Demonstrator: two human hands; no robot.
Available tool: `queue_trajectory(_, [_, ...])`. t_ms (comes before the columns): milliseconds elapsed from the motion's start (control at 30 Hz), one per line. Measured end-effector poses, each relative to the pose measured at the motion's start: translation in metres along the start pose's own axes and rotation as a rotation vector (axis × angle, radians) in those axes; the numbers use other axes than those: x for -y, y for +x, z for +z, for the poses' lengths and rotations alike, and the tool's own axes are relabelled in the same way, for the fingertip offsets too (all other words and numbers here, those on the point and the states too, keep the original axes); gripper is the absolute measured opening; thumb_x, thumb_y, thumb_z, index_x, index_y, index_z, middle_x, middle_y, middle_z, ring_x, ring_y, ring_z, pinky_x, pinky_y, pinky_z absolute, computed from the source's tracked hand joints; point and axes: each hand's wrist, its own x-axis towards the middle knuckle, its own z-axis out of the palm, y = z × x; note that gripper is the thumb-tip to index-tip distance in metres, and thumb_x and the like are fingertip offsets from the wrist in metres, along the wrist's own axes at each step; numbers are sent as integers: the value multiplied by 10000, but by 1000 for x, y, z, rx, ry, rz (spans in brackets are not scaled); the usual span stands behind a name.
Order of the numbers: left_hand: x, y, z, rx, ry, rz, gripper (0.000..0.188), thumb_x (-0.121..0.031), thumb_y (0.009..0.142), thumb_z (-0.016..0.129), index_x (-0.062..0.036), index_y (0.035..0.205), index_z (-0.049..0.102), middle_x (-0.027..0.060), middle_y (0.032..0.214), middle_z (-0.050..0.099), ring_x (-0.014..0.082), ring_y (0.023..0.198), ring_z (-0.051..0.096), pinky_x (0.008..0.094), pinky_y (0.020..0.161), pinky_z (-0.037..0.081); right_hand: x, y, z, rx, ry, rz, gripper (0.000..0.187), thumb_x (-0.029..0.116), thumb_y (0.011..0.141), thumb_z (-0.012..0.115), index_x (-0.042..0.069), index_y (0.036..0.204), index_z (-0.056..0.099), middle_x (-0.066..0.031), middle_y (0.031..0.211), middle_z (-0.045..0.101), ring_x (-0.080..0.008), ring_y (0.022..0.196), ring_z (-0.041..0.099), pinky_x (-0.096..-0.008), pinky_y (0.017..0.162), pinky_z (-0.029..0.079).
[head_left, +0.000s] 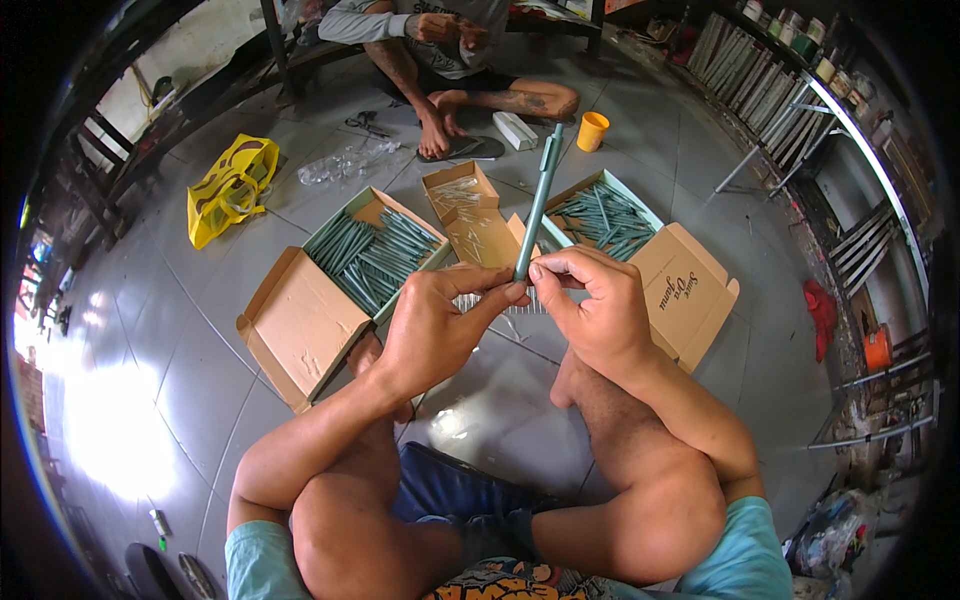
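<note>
A teal-green click pen [540, 195] stands nearly upright in front of me, clicker end up and leaning slightly right. My left hand [440, 315] is closed around its lower end, thumb against the fingers. Pinched beside that same end are the thumb and forefinger of my right hand [598, 305]; any small part between them is hidden. Past my left hand, an open cardboard box [300, 315] holds many similar green pens or barrels. Another open box [690, 290] of them lies beyond my right hand. Between the two stands a smaller box [480, 235] with thin clear pieces.
Across the tiled floor [200, 350] a person [440, 60] sits cross-legged, hands together. Near them are a yellow cup [592, 131], a long white box [515, 131] and crumpled clear plastic [350, 163]. A yellow bag [232, 190] lies left; a metal-framed rack [835, 110] stands right.
</note>
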Motion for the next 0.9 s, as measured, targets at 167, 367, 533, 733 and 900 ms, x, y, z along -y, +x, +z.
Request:
queue_trajectory(167, [0,2,2,-12,-81,-35,257,-175,930,679,-15,1127,718,109,927,748,115,887,683,283,798,530,0,-1,1,3,129,88,108,25,905,664,-53,977,685,-114,852,705,-152,750,687,-280,667,565])
queue_trajectory(367, [2,2,4,-36,-70,-51,269,-169,926,684,-2,1135,711,108,932,748,109,895,681,276,802,531,4,0,1,4,164,114,123,9,908,661,-60,1006,690,-106,901,714,-136,806,688,-270,715,585])
queue_trajectory(533, [2,1,5,-84,-5,14,262,-178,910,702,-13,1113,722,108,880,738,110,842,681,278,757,526,-1,1,5,-75,39,-27,82,30,850,703,-22,913,689,-116,784,690,-219,670,683,-311,590,526])
queue_trajectory(733, [2,1,5,-113,66,101,256,-176,891,725,-2,1078,730,111,810,712,114,763,658,288,704,510,3,4,-1,-79,-109,-129,82,14,789,724,7,829,652,-105,732,659,-261,650,654,-344,571,511])
queue_trajectory(900, [-2,1,6,-97,31,47,259,-175,904,709,4,1090,723,117,875,735,116,829,675,282,748,522,2,3,-4,-33,-88,-98,89,-9,822,713,-35,901,682,-112,788,684,-178,691,666,-279,608,522])
